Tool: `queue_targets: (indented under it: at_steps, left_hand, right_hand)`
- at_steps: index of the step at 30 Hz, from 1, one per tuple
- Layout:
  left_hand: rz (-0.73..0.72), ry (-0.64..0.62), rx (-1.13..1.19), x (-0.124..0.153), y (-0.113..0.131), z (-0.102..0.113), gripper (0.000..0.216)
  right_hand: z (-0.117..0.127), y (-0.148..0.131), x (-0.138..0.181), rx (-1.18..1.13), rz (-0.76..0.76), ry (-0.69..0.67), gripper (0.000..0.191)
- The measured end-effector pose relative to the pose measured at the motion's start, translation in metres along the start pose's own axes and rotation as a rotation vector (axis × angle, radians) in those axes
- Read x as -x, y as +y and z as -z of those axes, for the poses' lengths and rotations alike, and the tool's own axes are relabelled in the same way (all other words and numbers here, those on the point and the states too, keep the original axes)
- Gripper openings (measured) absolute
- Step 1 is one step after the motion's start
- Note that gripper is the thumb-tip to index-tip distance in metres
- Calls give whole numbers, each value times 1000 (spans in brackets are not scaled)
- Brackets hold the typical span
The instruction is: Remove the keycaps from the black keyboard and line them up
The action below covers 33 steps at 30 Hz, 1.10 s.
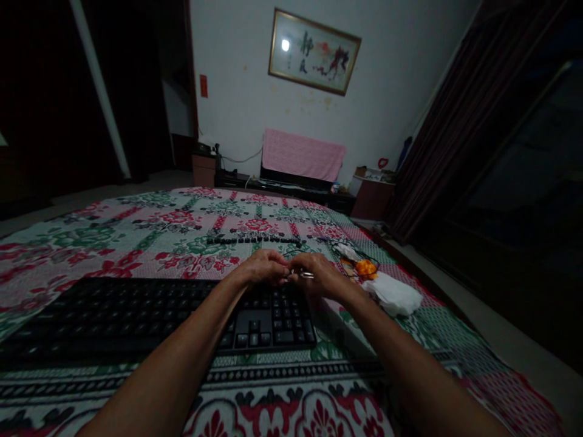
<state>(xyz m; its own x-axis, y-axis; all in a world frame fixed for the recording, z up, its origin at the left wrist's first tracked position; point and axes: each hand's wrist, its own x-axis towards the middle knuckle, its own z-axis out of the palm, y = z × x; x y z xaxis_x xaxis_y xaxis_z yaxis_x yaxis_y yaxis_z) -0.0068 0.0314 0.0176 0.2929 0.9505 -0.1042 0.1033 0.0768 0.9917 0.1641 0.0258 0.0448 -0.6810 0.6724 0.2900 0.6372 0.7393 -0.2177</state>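
A black keyboard (132,306) lies on a patterned cloth, its number pad toward the right. Over the upper edge of the number pad my two hands meet, fingertips almost touching. My left hand (264,267) is closed in a pinch, on something small that I cannot make out. My right hand (319,273) is closed around a thin, shiny metal tool (307,275), whose kind is hidden by the fingers. Beyond the hands, several small black keycaps (241,240) stand in a row on the cloth.
The red, green and white cloth (255,403) spreads under everything. To the right lie a crumpled white plastic bag or tissue (396,294) and an orange bundle (365,269). A pink towel (303,155) covers a screen by the far wall, below a framed picture (314,51).
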Motion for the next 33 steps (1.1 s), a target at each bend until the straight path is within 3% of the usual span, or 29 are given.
queue_targets:
  at_steps: [3, 6, 9, 15, 33]
  left_hand:
    - [-44, 153, -47, -3, 0, 3, 16]
    - [-74, 382, -266, -10, -6, 11, 14]
    - [-59, 471, -421, -17, -15, 20, 15]
    - [-69, 486, -502, -24, -29, 24, 16]
    - [-34, 436, -566, -25, -35, 24, 21]
  right_hand:
    - [5, 21, -15, 14, -57, 76, 14]
    - [2, 53, -35, 64, -239, 168, 16]
    - [-8, 83, -54, 98, -383, 163, 18]
    - [-31, 107, -78, 270, -400, 67, 24]
    - [-45, 102, -91, 332, -454, -36, 30]
